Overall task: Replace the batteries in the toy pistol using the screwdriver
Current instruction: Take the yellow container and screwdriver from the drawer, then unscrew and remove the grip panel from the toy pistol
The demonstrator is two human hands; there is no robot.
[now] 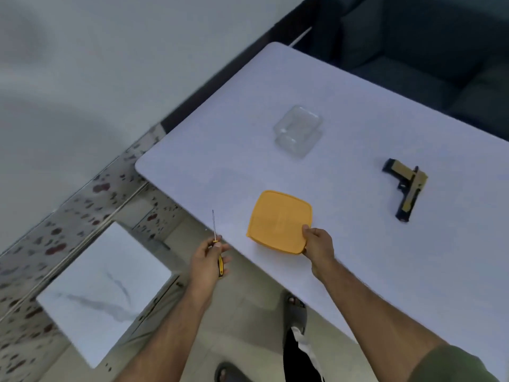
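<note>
A: Status on the hands?
B: Left hand (208, 257) grip is wrapped round the screwdriver (217, 245), shaft pointing up, off the desk (344, 111) edge. Right hand (316, 244) pinches the near corner of the yellow lid (279, 220).
A: Toy pistol?
B: Toy pistol (406, 188) lies flat on the desk, well right of the lid, untouched. Clear plastic container (298, 130) sits beyond the lid.
</note>
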